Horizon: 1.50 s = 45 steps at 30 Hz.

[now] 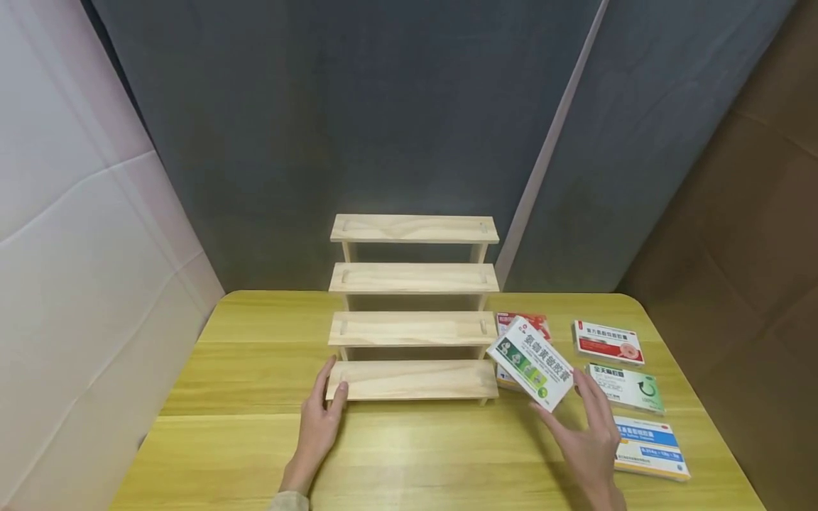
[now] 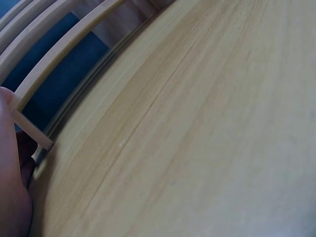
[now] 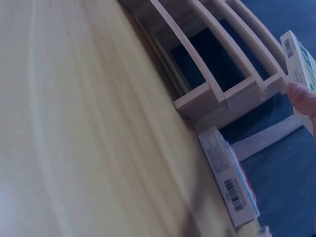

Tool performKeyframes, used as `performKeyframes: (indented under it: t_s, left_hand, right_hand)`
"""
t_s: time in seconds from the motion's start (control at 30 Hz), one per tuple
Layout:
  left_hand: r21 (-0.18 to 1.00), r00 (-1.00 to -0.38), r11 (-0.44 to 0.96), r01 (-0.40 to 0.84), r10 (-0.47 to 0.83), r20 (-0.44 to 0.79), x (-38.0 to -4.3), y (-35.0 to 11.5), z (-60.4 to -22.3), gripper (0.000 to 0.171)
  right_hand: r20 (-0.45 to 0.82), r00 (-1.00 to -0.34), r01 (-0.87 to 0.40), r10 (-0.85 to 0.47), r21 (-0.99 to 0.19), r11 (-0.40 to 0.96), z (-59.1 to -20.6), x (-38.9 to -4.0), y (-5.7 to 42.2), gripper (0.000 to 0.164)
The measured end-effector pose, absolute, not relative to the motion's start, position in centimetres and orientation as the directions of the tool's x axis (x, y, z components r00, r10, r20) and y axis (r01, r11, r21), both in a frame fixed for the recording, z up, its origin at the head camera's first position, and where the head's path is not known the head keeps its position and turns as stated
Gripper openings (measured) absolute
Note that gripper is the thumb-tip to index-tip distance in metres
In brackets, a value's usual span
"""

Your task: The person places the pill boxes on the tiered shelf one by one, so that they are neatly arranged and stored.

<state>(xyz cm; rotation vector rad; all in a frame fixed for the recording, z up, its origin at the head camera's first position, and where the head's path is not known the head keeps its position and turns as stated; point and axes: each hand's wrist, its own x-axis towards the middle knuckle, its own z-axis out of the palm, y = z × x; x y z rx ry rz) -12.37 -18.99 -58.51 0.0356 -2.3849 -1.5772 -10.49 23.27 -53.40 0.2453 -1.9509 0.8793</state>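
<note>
My left hand (image 1: pixel 321 419) grips the left end of the lowest step of a wooden tiered display stand (image 1: pixel 412 380). In the left wrist view its thumb (image 2: pixel 6 96) lies at the step's edge, and the other fingers are partly hidden behind the leg. My right hand (image 1: pixel 588 440) pinches a white and green medicine box (image 1: pixel 533 362) by its lower right edge. The box is tilted, raised above the table to the right of the stand. It partly covers a red-topped medicine box (image 1: pixel 535 323) and another box beneath. In the right wrist view the thumb (image 3: pixel 302 98) presses the held box (image 3: pixel 296 59).
On the table's right side lie a white and red box (image 1: pixel 607 342), a white and green box (image 1: pixel 626 388) and a blue and white box (image 1: pixel 650 448). A dark curtain (image 1: pixel 409 106) hangs behind the wooden table (image 1: pixel 255 369). Sheets hang at both sides.
</note>
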Motion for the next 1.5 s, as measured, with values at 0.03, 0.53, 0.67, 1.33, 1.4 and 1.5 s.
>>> performKeyframes:
  t_s: [0.03, 0.53, 0.67, 1.33, 1.4, 1.5]
  left_hand:
    - [0.905, -0.96, 0.405, 0.131, -0.176, 0.218, -12.3, -19.0, -58.5, 0.054]
    - [0.904, -0.959, 0.409, 0.125, -0.185, 0.216, -12.3, -19.0, -58.4, 0.054]
    - [0.902, -0.958, 0.412, 0.126, -0.184, 0.218, -12.3, -19.1, -58.3, 0.054]
    - [0.903, -0.959, 0.413, 0.119, -0.188, 0.212, -12.3, -18.8, -58.2, 0.056]
    - [0.902, -0.958, 0.416, 0.119, -0.192, 0.215, -12.3, -18.7, -58.2, 0.056]
    - [0.902, -0.956, 0.413, 0.124, -0.193, 0.22, -12.3, -18.7, -58.4, 0.056]
  right_hand:
    - [0.828, -0.532, -0.502, 0.178, -0.478, 0.721, -53.3, -10.6, 23.2, 0.092]
    - [0.857, -0.488, -0.563, 0.162, -0.451, 0.692, -51.5, -12.3, 21.7, 0.088]
    - [0.868, -0.474, -0.595, 0.147, -0.439, 0.674, -50.6, -12.8, 21.1, 0.086]
    - [0.849, -0.515, -0.61, 0.119, -0.46, 0.645, -46.1, -15.1, 17.6, 0.084]
    - [0.845, -0.523, -0.61, 0.11, -0.461, 0.644, -45.8, -15.3, 17.3, 0.084]
    - [0.842, -0.533, -0.621, 0.091, -0.461, 0.634, -45.4, -15.6, 16.8, 0.082]
